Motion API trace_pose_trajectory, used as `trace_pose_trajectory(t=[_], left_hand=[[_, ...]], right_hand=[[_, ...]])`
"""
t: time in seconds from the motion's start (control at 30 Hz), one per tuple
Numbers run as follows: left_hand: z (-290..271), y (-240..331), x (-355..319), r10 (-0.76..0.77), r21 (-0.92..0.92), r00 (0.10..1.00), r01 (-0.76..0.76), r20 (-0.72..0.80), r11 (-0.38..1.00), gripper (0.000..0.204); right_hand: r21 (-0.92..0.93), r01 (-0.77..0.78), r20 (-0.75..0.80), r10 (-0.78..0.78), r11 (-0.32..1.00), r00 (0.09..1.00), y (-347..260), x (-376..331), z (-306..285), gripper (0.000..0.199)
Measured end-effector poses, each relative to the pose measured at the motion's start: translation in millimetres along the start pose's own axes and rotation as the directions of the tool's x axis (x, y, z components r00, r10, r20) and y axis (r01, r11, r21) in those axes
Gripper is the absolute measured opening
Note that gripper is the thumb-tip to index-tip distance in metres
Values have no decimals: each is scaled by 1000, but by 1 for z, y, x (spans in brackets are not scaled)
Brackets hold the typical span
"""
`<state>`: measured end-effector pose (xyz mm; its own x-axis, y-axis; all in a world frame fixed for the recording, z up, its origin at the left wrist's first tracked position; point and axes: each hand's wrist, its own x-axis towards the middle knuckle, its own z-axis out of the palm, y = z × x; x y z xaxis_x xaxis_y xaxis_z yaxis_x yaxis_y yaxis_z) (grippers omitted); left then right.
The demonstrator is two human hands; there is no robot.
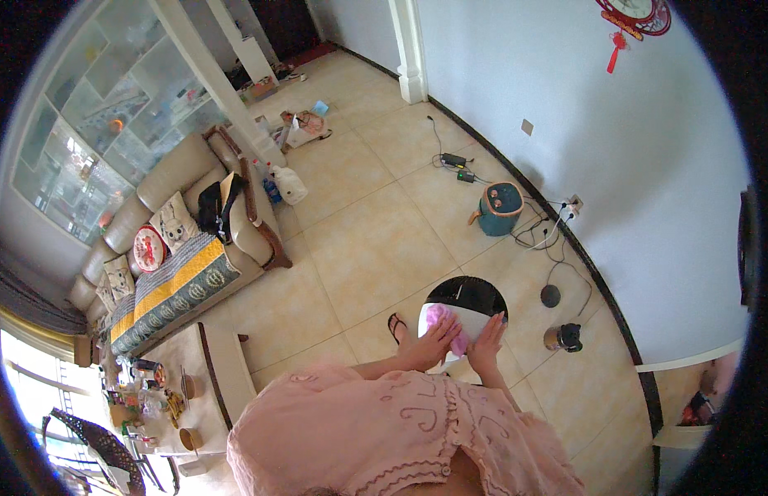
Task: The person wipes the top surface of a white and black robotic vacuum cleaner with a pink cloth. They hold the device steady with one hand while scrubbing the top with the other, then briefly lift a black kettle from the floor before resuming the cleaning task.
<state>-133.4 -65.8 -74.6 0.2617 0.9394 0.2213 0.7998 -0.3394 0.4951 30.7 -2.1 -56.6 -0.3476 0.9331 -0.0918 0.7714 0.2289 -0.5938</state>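
A rounded appliance with a glossy black upper part (468,291) and a white lower part stands on the floor in front of me; its exact kind I cannot make out. My left hand (434,344) presses a crumpled pink cloth (438,314) against the white surface, fingers over the bunched fabric. Stretched along the right side of the same appliance, my right hand (485,341) steadies or touches its edge, with nothing seen in it. Both pink sleeves come up from below. My sandalled foot (398,329) shows just left of the appliance.
To the right are a dark green air fryer (500,211), loose cables, a round black disc (550,296) and a dark-lidded jug (563,337) near the wall. A sofa (173,273) and a cluttered table (204,397) stand to the left. Bottles (272,190) sit beside the sofa.
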Motion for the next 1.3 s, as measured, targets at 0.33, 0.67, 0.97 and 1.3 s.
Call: trace_pose_trajectory(t=[0.33,0.67,0.97,1.3], left_hand=[[-13,4,67,47,136,999,-44,-17,990,69],[-24,5,81,175,340,972,-220,160,914,65],[-5,1,-8,-15,-46,999,16,28,999,64],[-7,-12,106,-7,97,998,1,64,995,50]], right_hand=[[-42,303,-185,-306,952,934,35,2,20,99],[-122,337,-227,-357,934,906,27,5,15,84],[-64,105,-75,-110,992,991,15,-4,16,98],[-37,60,-19,-60,998,998,22,-1,16,109]])
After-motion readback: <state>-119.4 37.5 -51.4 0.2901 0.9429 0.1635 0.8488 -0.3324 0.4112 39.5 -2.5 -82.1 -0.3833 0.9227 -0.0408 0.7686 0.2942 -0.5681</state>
